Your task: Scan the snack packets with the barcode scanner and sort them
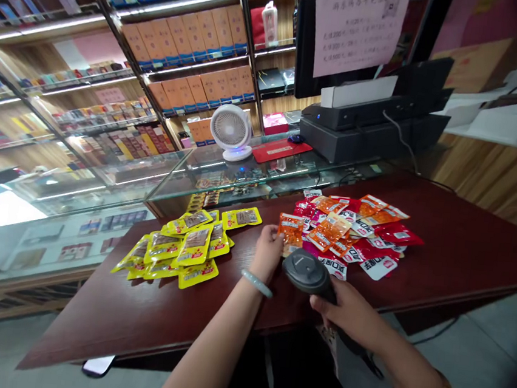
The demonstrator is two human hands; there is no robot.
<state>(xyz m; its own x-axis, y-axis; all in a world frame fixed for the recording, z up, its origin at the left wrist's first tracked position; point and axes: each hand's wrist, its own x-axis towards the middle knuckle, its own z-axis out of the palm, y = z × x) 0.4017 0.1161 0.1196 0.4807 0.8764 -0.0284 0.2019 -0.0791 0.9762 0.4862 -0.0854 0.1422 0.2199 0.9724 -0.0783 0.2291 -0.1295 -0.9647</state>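
Observation:
My left hand (268,247), with a pale bangle on its wrist, grips an orange snack packet (291,231) by its left edge at the near-left side of a mixed pile. My right hand (351,313) is wrapped round the handle of a black barcode scanner (308,273), whose head is close to that packet. Behind the scanner lies the pile of red, white and orange snack packets (359,228). To the left of my left hand is a heap of yellow snack packets (195,246), overlapping one another on the dark red tabletop (137,310).
Beyond the table stands a glass display counter (168,179) with a small white fan (231,131) and a red mat (281,151) on it. A black cash register (370,125) and a monitor with a pink notice (359,30) are at the back right. Boxed goods (186,34) fill the shelves.

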